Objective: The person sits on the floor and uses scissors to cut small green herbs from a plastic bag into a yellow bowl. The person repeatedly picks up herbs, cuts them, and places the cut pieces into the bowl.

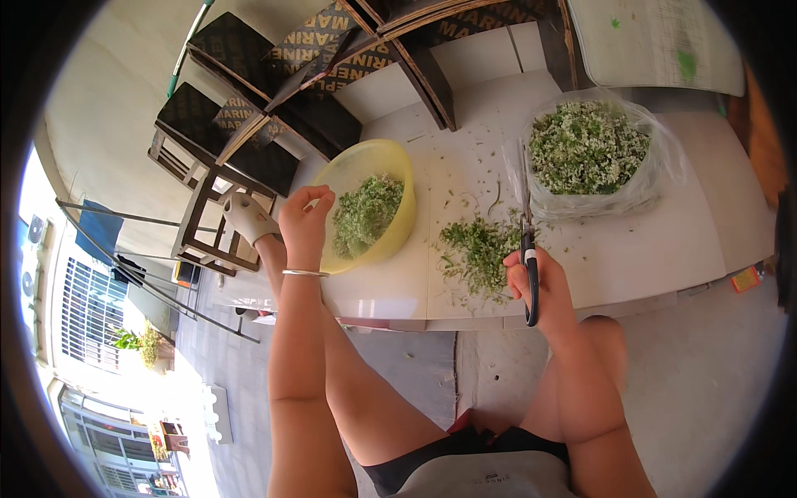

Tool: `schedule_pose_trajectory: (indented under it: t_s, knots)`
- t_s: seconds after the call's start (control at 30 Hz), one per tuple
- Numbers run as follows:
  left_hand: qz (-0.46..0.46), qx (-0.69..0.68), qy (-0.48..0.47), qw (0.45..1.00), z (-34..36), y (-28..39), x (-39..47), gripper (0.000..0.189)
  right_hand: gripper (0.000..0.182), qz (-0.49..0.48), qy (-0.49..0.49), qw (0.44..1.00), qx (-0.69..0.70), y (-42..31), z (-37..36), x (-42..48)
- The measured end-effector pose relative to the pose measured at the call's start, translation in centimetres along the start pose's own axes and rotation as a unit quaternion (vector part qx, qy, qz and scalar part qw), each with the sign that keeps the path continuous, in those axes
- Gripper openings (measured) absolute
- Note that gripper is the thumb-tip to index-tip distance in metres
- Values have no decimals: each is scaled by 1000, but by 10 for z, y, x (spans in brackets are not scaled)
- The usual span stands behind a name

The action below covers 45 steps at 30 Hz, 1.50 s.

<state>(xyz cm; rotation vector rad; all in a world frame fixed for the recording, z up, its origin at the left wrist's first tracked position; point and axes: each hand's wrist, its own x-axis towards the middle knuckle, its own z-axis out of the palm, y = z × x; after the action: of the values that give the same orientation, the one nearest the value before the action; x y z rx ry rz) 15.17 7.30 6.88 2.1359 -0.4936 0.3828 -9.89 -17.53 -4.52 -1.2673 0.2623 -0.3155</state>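
My right hand (553, 289) grips scissors with black handles (530, 277), their blades pointing away from me beside the plastic bag. At the left rim of a yellow plastic bowl (408, 218), my left hand (303, 218) is raised with thumb and fingers drawn together; nothing shows between them. The tilted bowl holds green sprigs with small pale flowers (368, 215). A loose heap of green stems and cuttings (476, 252) lies on the white tabletop (635, 255), left of the scissors. To the right, a clear plastic bag (622, 202) is full of white-flowered sprigs (588, 146).
Dark plywood compartments (348, 62) bearing print stand along the table's far side. A whitish board (654, 43) with green marks is at the upper right. A wooden stool (205, 218) and a clog-shod foot (249, 215) are at the left. Small plant scraps dot the tabletop.
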Motion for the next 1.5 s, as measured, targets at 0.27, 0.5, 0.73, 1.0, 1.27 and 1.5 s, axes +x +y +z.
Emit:
schedule_pose_trajectory:
  t_s: [0.27, 0.5, 0.73, 1.0, 1.27, 1.5]
  knots:
    - [280, 133, 180, 933, 17, 65, 115, 45, 27, 19, 20, 999, 28, 2, -4, 7]
    - [241, 239, 111, 934, 33, 64, 211, 79, 28, 18, 17, 999, 36, -3, -14, 13]
    - [184, 107, 95, 972, 51, 90, 233, 87, 34, -73, 47, 989, 121, 6, -23, 16]
    - [336, -112, -129, 926, 158, 199, 96, 32, 42, -327, 230, 897, 190, 1, -46, 11]
    - [393, 3, -220, 893, 270, 210, 11, 12, 32, -306, 241, 897, 210, -9, -41, 9]
    - [321, 28, -233, 918, 308, 210, -7, 13, 21, -288, 257, 901, 198, -18, -48, 5]
